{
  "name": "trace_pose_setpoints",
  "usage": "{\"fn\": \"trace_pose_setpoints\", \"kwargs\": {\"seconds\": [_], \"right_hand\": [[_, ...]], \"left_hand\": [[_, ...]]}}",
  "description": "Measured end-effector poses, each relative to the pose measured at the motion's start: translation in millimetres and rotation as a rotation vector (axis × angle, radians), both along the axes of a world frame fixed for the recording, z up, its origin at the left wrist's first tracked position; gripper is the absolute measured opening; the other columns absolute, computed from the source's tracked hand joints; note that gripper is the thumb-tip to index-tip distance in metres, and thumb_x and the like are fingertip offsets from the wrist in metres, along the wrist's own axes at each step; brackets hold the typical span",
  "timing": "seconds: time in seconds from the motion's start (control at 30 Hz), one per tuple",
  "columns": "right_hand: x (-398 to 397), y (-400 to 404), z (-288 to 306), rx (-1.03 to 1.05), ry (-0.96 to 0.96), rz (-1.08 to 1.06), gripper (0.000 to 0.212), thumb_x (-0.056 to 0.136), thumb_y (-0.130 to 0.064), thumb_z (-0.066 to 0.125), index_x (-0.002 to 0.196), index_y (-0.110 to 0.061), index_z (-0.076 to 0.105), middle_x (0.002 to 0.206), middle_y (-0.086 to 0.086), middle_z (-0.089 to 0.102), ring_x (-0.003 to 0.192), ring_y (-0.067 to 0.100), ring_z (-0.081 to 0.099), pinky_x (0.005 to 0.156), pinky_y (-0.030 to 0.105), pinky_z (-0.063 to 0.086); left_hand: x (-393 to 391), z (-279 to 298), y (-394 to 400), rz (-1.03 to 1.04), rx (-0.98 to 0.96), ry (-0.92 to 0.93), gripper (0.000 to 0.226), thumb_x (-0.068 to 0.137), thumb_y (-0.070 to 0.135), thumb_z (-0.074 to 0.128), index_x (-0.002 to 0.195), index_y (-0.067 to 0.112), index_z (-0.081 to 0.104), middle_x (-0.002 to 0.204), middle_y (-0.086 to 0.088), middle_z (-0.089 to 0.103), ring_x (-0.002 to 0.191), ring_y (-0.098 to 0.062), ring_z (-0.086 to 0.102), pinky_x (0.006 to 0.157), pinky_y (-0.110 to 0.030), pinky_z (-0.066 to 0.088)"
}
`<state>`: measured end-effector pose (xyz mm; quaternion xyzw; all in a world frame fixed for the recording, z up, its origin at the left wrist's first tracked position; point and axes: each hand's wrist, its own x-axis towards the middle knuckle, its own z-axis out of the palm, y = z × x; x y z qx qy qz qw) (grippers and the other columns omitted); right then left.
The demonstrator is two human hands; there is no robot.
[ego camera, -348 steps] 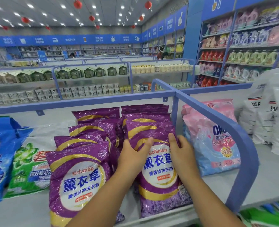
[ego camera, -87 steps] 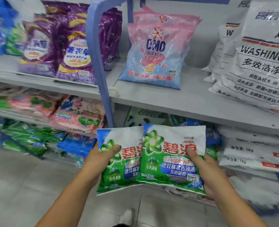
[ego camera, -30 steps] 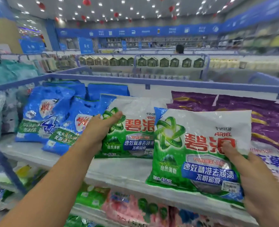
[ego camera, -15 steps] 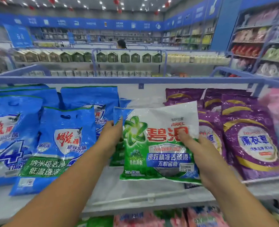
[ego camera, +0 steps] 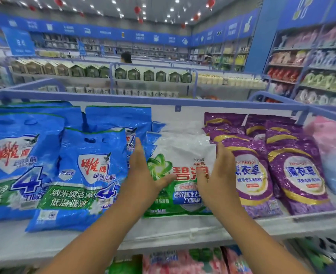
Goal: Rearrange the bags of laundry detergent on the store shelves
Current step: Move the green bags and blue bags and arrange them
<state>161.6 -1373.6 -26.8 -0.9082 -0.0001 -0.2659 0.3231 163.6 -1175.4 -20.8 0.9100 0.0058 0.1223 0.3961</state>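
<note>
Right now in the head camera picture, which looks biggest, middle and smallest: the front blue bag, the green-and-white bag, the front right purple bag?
1. Front blue bag.
2. Green-and-white bag and front right purple bag look about alike; hands partly hide the green one, so no ranking.

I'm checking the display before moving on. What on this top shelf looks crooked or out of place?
The front blue bag leans at a tilt, its lower corner jutting toward the shelf edge. The green and white bag between the hands sits straight. Nothing looks spilled or torn.
</note>
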Motion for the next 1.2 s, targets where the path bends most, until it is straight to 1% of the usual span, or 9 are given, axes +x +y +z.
{"fn": "trace_pose_setpoints", "kwargs": {"seconds": [0.1, 0.17, 0.23, 0.33, 0.47, 0.6, 0.8, 1.03, 1.2], "right_hand": [[-8, -7, -7, -0.424, 0.058, 0.207, 0.074, 0.101, -0.053, 0.045, 0.159, -0.043, 0.001, 0.168, -0.007, -0.021, 0.153, 0.014, -0.025, 0.126, 0.040, -0.004], [-2, -15, -19, -0.565, 0.183, 0.286, 0.069, 0.098, -0.068, 0.024, 0.158, -0.045, -0.001, 0.166, -0.011, -0.028, 0.149, 0.010, -0.034, 0.128, 0.043, -0.006], [9, -22, -25, -0.600, 0.201, 0.274, 0.078, 0.091, -0.076, 0.011, 0.160, -0.041, -0.001, 0.167, -0.011, -0.025, 0.150, 0.009, -0.032, 0.128, 0.042, -0.005], [18, -23, -24, -0.587, 0.173, 0.250, 0.087, 0.088, -0.079, 0.009, 0.162, -0.035, 0.001, 0.169, -0.009, -0.017, 0.153, 0.010, -0.025, 0.126, 0.037, -0.007], [15, -20, -22, -0.590, 0.191, 0.235, 0.089, 0.086, -0.078, 0.005, 0.162, -0.031, 0.000, 0.170, -0.006, -0.013, 0.155, 0.013, -0.019, 0.125, 0.039, -0.006], [1, -22, -25, -0.578, 0.265, 0.218, 0.083, 0.092, -0.074, 0.009, 0.162, -0.032, -0.003, 0.170, -0.007, -0.014, 0.156, 0.015, -0.015, 0.127, 0.041, -0.003], [-37, -55, -24, -0.543, 0.346, 0.207, 0.075, 0.099, -0.069, 0.016, 0.162, -0.032, 0.008, 0.171, -0.005, -0.002, 0.157, 0.017, -0.009, 0.128, 0.043, -0.001], [-106, -143, -23, -0.436, 0.419, 0.221, 0.073, 0.102, -0.064, 0.026, 0.163, -0.028, 0.010, 0.171, -0.005, -0.007, 0.157, 0.016, -0.012, 0.128, 0.047, 0.001], [-178, -246, -41, -0.366, 0.479, 0.119, 0.072, 0.103, -0.063, 0.029, 0.162, -0.030, 0.005, 0.171, -0.004, -0.008, 0.157, 0.021, -0.012, 0.128, 0.046, 0.000]], "left_hand": [[-2, -6, -9, -0.145, 0.504, -0.437, 0.115, 0.072, 0.086, 0.052, 0.159, 0.037, -0.007, 0.171, -0.004, 0.000, 0.157, -0.028, 0.005, 0.124, -0.050, 0.017], [5, -16, -10, -0.302, 0.731, -0.404, 0.111, 0.071, 0.091, 0.033, 0.161, 0.032, 0.008, 0.171, -0.010, 0.001, 0.157, -0.033, 0.005, 0.123, -0.057, 0.022], [14, -23, -10, -0.340, 0.831, -0.219, 0.116, 0.066, 0.095, 0.019, 0.159, 0.034, -0.012, 0.169, -0.007, -0.021, 0.156, -0.031, -0.017, 0.127, -0.054, 0.008], [22, -26, -9, -0.298, 0.819, -0.146, 0.120, 0.055, 0.098, 0.007, 0.149, 0.036, -0.034, 0.160, 0.000, -0.041, 0.149, -0.024, -0.036, 0.126, -0.045, -0.013], [23, -27, -9, -0.293, 0.794, -0.149, 0.122, 0.057, 0.099, 0.013, 0.155, 0.035, -0.025, 0.163, 0.000, -0.036, 0.151, -0.023, -0.032, 0.124, -0.043, -0.015], [13, -24, -16, -0.276, 0.833, -0.096, 0.118, 0.070, 0.095, 0.027, 0.160, 0.031, -0.016, 0.167, -0.003, -0.028, 0.154, -0.025, -0.024, 0.126, -0.047, -0.010], [-24, -22, -51, -0.207, 0.772, -0.027, 0.078, 0.099, 0.068, 0.027, 0.163, 0.030, 0.007, 0.171, 0.003, -0.007, 0.157, -0.023, -0.012, 0.126, -0.054, -0.007], [-81, -17, -147, -0.269, 0.746, -0.021, 0.069, 0.101, 0.061, 0.038, 0.161, 0.030, 0.023, 0.172, -0.003, 0.006, 0.158, -0.028, 0.004, 0.126, -0.052, 0.007], [-131, -21, -252, -0.340, 0.734, -0.065, 0.068, 0.102, 0.058, 0.041, 0.161, 0.030, 0.023, 0.171, -0.006, 0.007, 0.158, -0.029, 0.002, 0.127, -0.052, 0.008]]}}
